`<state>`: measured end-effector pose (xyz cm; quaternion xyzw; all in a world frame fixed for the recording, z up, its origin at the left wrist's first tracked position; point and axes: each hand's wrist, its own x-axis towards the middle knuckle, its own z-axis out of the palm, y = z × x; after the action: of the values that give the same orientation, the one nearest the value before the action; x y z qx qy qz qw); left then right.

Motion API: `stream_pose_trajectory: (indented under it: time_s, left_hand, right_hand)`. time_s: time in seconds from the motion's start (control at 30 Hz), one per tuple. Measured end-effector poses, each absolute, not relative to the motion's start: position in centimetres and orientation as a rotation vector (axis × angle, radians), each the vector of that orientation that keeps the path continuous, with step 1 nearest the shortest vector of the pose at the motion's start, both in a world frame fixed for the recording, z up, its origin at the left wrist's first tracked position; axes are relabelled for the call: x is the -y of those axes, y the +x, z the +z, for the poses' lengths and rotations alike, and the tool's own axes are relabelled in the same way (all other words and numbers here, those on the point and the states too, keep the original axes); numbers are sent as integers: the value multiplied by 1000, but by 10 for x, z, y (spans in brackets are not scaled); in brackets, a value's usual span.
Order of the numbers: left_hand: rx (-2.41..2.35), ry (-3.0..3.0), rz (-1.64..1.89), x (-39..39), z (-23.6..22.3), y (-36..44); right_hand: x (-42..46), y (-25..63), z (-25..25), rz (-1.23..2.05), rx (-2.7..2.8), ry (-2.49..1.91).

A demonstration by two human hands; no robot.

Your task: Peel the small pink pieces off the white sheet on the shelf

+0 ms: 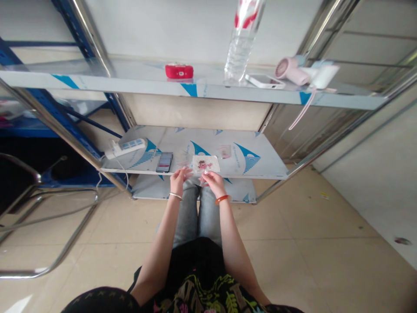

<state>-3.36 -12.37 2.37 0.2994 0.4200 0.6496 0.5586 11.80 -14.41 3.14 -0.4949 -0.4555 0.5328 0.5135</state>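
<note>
Knees in grey jeans (192, 217) sit right below both hands. Left hand (178, 179) and right hand (211, 180) pinch a clear little bag (195, 174) between them at the shelf (260, 169) edge; white packet (206, 164) lies just beyond the fingers, nearer the right one.

steel shelving against a pale wall, tiled floor below

a steel shelf unit (208, 93) with slanting chrome posts stands against a plain pale wall (169, 26); its shelves carry blue-and-white protective film. a blue metal rack (70, 13) stands behind it on the left, with a chrome tube chair frame (35, 178) nearer. the floor (293, 234) is beige tile, lit evenly by soft daylight. the top shelf bears a clear water bottle (239, 48), a red case (179, 71), a phone (264, 81) and a pink hair dryer (289, 69); a white power strip (125, 147) lies on the lower shelf.
</note>
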Motion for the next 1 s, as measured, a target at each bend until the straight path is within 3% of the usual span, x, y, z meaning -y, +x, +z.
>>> stream_pose_trajectory:
  time_s: [0.33,0.73,1.0]
  left_hand:
    - [-1042,935,1449,135,54,-48]
    - [-1118,992,1580,129,49,-38]
    - [-1335,1078,1350,120,41,-40]
  right_hand:
    - [129,118,53,1132,1347,-1075]
    - [149,128,53,1202,1173,-1125]
    - [156,127,45,1096,1188,-1146]
